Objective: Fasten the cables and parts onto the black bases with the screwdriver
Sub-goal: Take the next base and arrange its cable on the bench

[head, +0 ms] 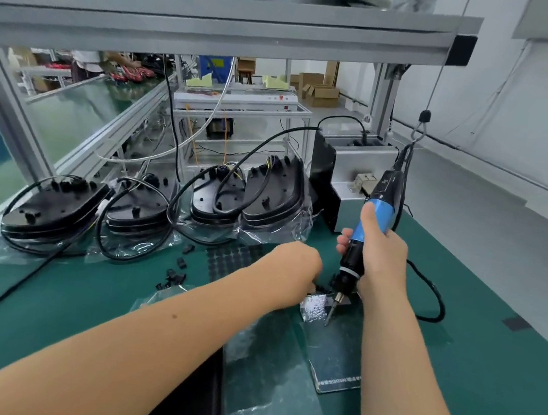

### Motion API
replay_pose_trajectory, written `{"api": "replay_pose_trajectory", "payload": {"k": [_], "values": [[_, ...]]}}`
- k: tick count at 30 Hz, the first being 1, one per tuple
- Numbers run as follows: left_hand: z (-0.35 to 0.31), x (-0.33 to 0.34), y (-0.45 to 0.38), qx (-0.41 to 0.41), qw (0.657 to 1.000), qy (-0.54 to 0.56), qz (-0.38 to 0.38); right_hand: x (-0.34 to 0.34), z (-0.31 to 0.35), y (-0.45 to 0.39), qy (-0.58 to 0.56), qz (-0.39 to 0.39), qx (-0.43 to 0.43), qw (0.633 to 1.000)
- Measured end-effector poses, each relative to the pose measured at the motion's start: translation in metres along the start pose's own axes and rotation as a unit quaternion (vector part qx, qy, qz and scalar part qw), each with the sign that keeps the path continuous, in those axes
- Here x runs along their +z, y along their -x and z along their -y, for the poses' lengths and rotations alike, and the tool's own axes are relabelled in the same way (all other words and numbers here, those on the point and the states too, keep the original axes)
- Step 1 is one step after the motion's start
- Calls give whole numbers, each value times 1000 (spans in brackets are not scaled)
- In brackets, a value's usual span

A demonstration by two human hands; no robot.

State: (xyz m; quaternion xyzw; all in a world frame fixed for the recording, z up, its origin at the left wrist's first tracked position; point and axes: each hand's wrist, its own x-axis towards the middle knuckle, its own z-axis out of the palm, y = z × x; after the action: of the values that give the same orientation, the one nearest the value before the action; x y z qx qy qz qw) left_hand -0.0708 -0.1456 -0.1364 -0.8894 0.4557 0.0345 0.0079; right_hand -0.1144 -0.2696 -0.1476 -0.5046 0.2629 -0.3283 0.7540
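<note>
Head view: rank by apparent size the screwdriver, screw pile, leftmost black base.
1. Leftmost black base, largest though farthest away.
2. Screwdriver, gripped by the right hand; nearer the camera, so its margin over the base is unsure.
3. Screw pile, clearly smallest.

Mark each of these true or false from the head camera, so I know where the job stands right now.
1. The right hand grips the blue-and-black screwdriver. True.
2. The screwdriver's bit points up at the shelf. False: it points down, its tip at the small pile of screws on the green mat.
3. The left hand rests on one of the black bases. False: it is down by the screws, fingers curled; what it holds is hidden.
4. Stacks of black bases with cables sit in clear bags at the back of the mat. True.
5. Small loose black parts lie on the mat left of the left hand. True.
</note>
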Motion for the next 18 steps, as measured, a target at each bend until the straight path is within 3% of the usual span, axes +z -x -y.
{"api": "replay_pose_trajectory", "payload": {"k": [10, 14, 18], "values": [[-9, 3, -3, -24, 994, 103, -34, 1, 11, 6, -45, 16, 17, 999], [2, -12, 6, -53, 984, 160, -64, 0, 22, 15, -150, 40, 12, 988], [28, -38, 47, -87, 949, 290, -91, 14, 34, 40, -292, 65, -12, 954]]}}
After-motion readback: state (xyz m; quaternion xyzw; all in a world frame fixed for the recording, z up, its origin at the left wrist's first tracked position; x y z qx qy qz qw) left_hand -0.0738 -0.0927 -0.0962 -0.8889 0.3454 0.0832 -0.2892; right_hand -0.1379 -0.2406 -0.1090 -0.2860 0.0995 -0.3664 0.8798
